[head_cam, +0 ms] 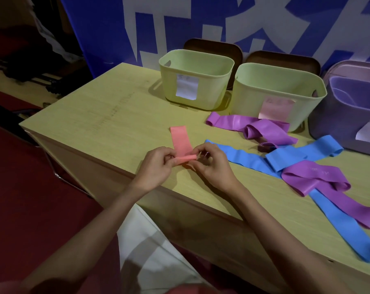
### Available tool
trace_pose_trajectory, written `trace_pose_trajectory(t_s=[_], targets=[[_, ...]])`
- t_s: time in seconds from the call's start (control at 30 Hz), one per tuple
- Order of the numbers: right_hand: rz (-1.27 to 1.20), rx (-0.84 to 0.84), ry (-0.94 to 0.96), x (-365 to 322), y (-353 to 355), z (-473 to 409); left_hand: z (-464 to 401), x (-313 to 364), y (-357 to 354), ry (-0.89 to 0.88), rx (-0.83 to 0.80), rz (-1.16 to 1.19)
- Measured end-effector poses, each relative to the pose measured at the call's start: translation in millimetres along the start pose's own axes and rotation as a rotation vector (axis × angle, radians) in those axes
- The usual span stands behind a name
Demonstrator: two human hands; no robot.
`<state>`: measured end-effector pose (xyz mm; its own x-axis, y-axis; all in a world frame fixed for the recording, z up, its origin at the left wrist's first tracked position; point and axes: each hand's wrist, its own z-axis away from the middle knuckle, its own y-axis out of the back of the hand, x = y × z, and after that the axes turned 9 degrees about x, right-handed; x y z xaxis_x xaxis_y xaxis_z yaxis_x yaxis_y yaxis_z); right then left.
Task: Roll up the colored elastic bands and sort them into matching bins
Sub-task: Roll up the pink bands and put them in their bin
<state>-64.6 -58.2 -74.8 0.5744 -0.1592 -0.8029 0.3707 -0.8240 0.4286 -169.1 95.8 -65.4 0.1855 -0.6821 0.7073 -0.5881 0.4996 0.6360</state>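
Observation:
A pink elastic band (180, 141) lies flat on the wooden table (107, 115), its near end curled into a small roll. My left hand (157, 164) pinches the roll's left end and my right hand (209, 161) pinches its right end. To the right lie loose blue bands (249, 158) and purple bands (264, 129), crossing one another. At the back stand two pale green bins, one with a white label (195, 79) and one with a pink label (279, 94). A purple bin (349, 109) stands at the far right.
The table's near edge runs diagonally just below my hands. Two dark brown chair backs (213, 46) rise behind the bins, in front of a blue and white banner (201, 22). Dark red floor lies to the left. A small dark buckle (264, 147) sits among the bands.

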Motion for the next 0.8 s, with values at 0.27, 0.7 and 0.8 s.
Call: trace_pose_trajectory(t_s=[0.27, 0.7, 0.8], targets=[[-0.382, 0.036, -0.023, -49, 38, 43, 34, 59, 45, 0.181, -0.323, 0.562], [-0.338, 0.372, 0.027, -99, 91, 81, 40, 137, 42, 0.086, -0.392, 0.847], [-0.333, 0.446, 0.026, -100, 100, 86, 43, 155, 26, -0.087, -0.258, 0.757]])
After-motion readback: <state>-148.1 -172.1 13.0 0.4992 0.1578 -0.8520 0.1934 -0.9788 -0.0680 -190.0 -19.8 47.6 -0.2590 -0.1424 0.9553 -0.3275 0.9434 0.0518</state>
